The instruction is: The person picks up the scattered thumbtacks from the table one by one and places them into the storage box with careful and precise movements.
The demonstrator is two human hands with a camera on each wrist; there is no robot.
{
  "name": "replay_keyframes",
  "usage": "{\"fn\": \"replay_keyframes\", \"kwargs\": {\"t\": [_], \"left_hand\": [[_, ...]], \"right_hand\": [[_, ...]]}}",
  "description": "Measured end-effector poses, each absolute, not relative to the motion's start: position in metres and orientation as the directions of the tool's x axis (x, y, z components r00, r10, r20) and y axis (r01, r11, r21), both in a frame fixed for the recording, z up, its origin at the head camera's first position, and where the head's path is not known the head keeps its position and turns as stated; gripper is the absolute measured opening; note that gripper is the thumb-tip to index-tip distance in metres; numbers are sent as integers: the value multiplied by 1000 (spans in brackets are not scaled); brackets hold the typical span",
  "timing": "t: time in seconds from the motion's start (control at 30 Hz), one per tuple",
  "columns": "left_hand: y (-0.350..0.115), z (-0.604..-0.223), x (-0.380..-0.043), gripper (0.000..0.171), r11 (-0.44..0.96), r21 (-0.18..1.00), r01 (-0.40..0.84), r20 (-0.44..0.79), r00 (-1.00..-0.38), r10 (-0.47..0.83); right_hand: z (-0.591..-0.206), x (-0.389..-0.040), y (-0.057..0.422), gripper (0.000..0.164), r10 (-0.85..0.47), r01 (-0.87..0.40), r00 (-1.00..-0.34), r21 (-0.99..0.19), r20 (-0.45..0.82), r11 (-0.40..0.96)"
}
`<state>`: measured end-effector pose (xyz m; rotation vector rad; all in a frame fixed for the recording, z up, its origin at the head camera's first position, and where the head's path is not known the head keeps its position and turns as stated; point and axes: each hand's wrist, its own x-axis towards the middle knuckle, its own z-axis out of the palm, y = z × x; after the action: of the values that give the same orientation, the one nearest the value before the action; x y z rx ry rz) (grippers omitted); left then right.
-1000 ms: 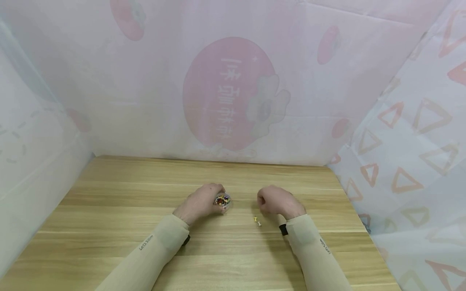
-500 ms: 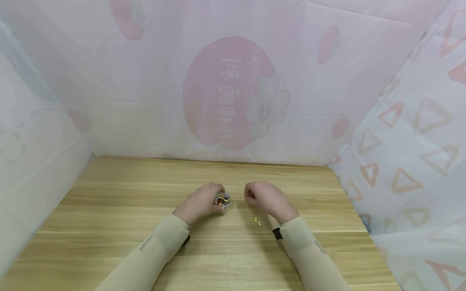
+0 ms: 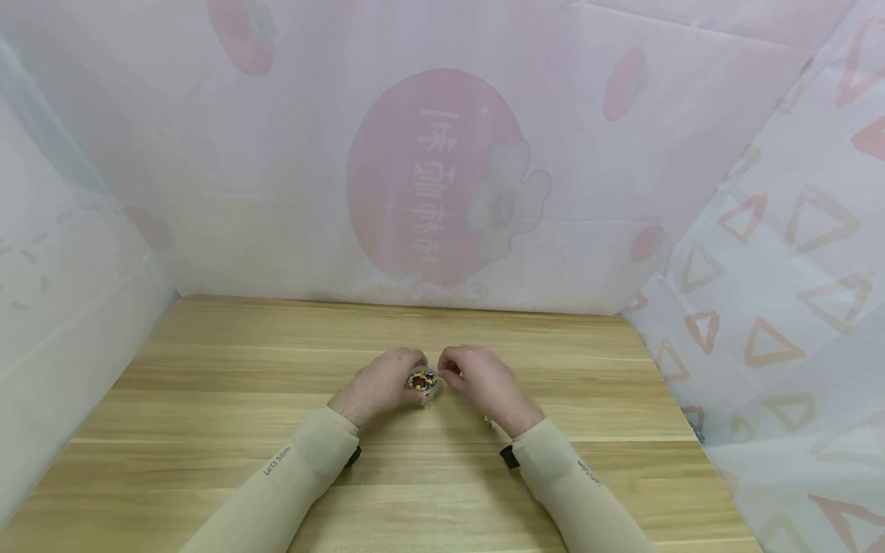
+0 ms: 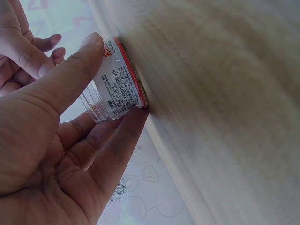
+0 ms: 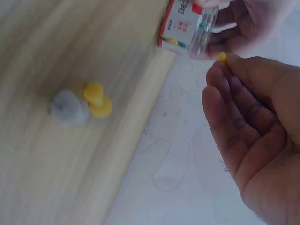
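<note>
My left hand grips a small clear jar around its sides, thumb on one side and fingers on the other. Its label is white and red, and its open mouth shows many-coloured push pins inside in the head view. Just right of the jar, my right hand pinches a yellow push pin between thumb and index finger, close to the rim. Two more pins lie on the table under the right wrist: a yellow pin and a white pin side by side. The right hand mostly hides them in the head view.
The wood-grain table carries the jar and the loose pins. Behind it hangs a pale patterned sheet, with a further sheet with triangles along the right side.
My right hand has moved left from beyond the loose pins to the jar's mouth, its wrist now covering most of those pins. The left hand and jar have stayed put.
</note>
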<state>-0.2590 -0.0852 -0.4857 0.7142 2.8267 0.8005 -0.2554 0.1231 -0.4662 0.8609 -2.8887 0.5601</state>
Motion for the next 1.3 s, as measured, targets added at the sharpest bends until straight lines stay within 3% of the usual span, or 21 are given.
{"fn": "replay_keyframes", "kwargs": {"t": [0.3, 0.7, 1.07, 1.3], "left_hand": [[-86, -486, -259, 52, 739, 521, 427, 28, -874, 485], [-86, -487, -260, 48, 737, 528, 421, 25, -875, 483], [-86, -487, -259, 53, 762, 508, 402, 6, -886, 463], [-86, -487, -258, 54, 767, 503, 399, 2, -888, 461]], "right_hand": [[-474, -254, 113, 4, -492, -540, -841, -383, 224, 749], [-469, -256, 122, 8, -512, -528, -845, -388, 153, 756], [-451, -258, 149, 4, -694, -653, -720, -324, -12, 684], [-446, -256, 159, 9, -716, -676, -693, -271, -80, 685]]}}
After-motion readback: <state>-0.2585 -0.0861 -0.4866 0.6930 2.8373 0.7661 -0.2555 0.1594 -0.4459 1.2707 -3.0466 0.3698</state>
